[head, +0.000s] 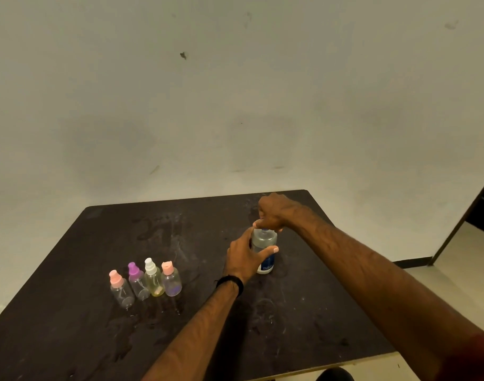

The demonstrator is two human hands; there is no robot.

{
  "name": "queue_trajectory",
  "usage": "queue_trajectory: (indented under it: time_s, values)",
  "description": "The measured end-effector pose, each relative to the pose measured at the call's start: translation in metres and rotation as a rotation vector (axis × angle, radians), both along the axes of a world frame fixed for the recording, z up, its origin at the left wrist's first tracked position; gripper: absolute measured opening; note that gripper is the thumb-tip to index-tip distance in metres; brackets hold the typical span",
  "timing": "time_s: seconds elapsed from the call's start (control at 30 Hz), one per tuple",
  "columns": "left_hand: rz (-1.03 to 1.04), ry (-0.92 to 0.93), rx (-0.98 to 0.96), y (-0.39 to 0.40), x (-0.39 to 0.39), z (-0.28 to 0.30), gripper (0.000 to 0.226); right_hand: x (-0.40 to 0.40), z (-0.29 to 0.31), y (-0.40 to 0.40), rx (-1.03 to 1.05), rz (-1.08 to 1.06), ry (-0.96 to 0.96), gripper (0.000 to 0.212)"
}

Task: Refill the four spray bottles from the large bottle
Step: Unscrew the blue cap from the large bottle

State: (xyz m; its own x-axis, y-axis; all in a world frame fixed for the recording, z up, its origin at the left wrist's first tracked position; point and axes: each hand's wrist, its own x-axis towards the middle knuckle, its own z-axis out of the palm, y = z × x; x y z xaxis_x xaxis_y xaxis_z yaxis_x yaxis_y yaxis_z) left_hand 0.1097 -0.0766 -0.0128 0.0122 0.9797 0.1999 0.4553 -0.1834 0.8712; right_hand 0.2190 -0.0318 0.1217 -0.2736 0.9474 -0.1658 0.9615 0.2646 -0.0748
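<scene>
Four small spray bottles stand in a close row on the dark bench (304, 270), well to the left of the large bottle (265, 250). The first spray bottle (121, 291), farthest from the large bottle, has a pink top and a clear body. Next to it is the purple-topped spray bottle (138, 281), also clear. Then comes the white-topped spray bottle (153, 279), with a bit of yellow at its bottom. The last one, nearest the large bottle, is the spray bottle with a peach top (170, 280) and a bit of purple at its bottom. All four stand upright and have their tops on.

The large bottle stands upright on the bench, toward the far right side. It is clear at the top and has a blue and white label lower down.

Both hands are on the large bottle. The left hand (245, 255) is wrapped around its body, with the thumb across the front. The right hand (273, 213) is closed over the top of the large bottle, with the fingers pinched around the cap. A black band (231, 281) is on the left wrist.

The bench looks wet and smeary between the spray bottles and the large bottle. A pale wall (235, 92) is behind the large bottle.
</scene>
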Motion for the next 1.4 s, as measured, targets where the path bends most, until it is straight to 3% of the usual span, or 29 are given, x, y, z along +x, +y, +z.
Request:
queue_trajectory:
  time_s: [0.13,0.43,0.67,0.8,1.23,1.33,1.4]
  values:
    - [-0.006,-0.005,0.015,-0.001,0.0,-0.001,0.064,0.002,0.007,0.002,-0.053,0.048,0.079,0.017]
    - [-0.016,-0.013,0.021,0.0,-0.001,-0.002,0.069,0.07,0.026,0.009,0.088,-0.063,0.187,0.021]
    - [0.017,-0.025,-0.028,-0.008,0.003,-0.018,0.073,0.155,-0.064,-0.032,-0.083,-0.255,0.065,0.012]
    - [0.034,-0.021,-0.036,-0.006,0.005,-0.015,0.072,0.168,-0.106,-0.048,-0.154,-0.301,0.097,0.007]
    - [0.029,0.009,-0.05,-0.005,0.003,-0.018,0.077,0.174,-0.137,-0.038,-0.151,-0.335,0.077,0.021]
    - [0.024,-0.009,-0.049,-0.005,0.004,-0.015,0.073,0.175,-0.137,-0.037,-0.145,-0.347,0.063,0.033]
    - [0.02,-0.017,-0.063,-0.005,0.004,-0.012,0.073,0.173,-0.133,-0.04,-0.13,-0.338,0.047,0.054]
